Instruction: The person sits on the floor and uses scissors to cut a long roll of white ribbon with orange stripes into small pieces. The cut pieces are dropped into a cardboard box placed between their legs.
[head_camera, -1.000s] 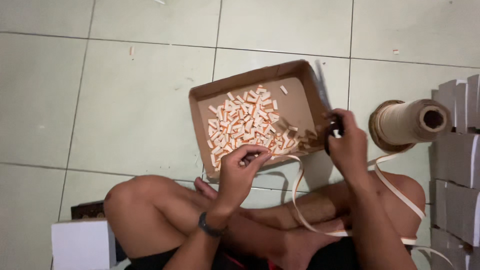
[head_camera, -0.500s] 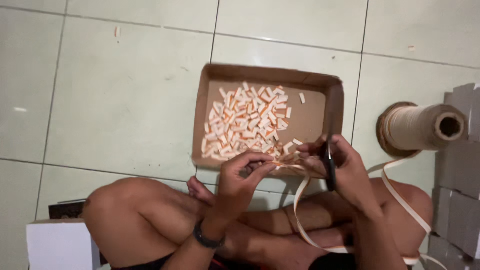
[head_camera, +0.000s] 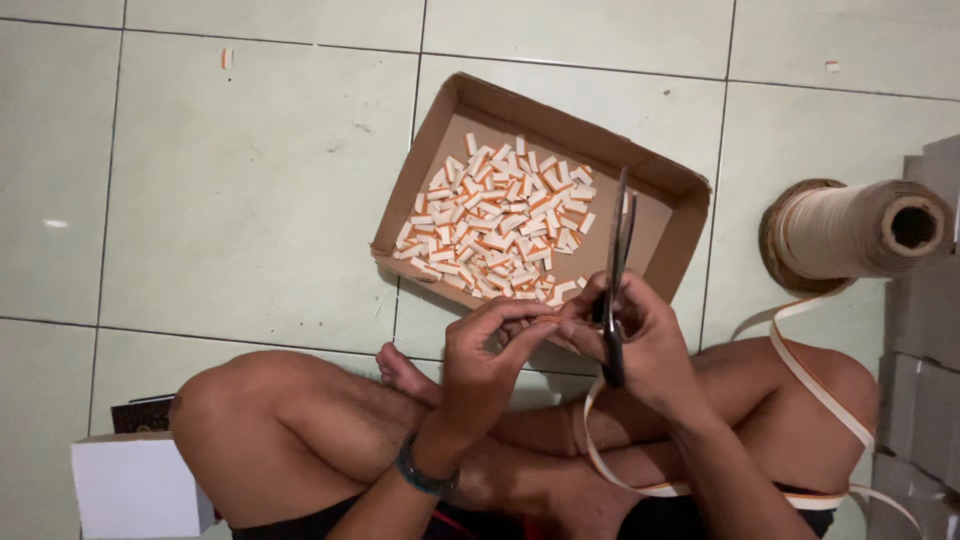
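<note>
- Your left hand (head_camera: 490, 355) pinches the free end of the white-and-orange ribbon (head_camera: 800, 365) between thumb and fingertips, just below the near edge of the cardboard tray (head_camera: 690, 215).
- Your right hand (head_camera: 645, 345) is closed around the handles of the scissors (head_camera: 618, 260); the blades point up over the tray and are slightly parted.
- Both hands meet, touching at the fingertips, right where the ribbon end sits; whether the blades are on the ribbon I cannot tell.
- The ribbon runs from the spool (head_camera: 860, 230) lying on its side on the floor at your right, across your right knee, loops under your right hand and comes up to the pinch.
- The tray sits tilted on the tiled floor (head_camera: 250, 200) in front of your crossed legs, holding a pile of cut pieces (head_camera: 500, 225), white with orange, mostly on its left half.
- A white box (head_camera: 135, 485) is beside your left knee, grey boxes (head_camera: 925, 400) stacked at the right edge.
</note>
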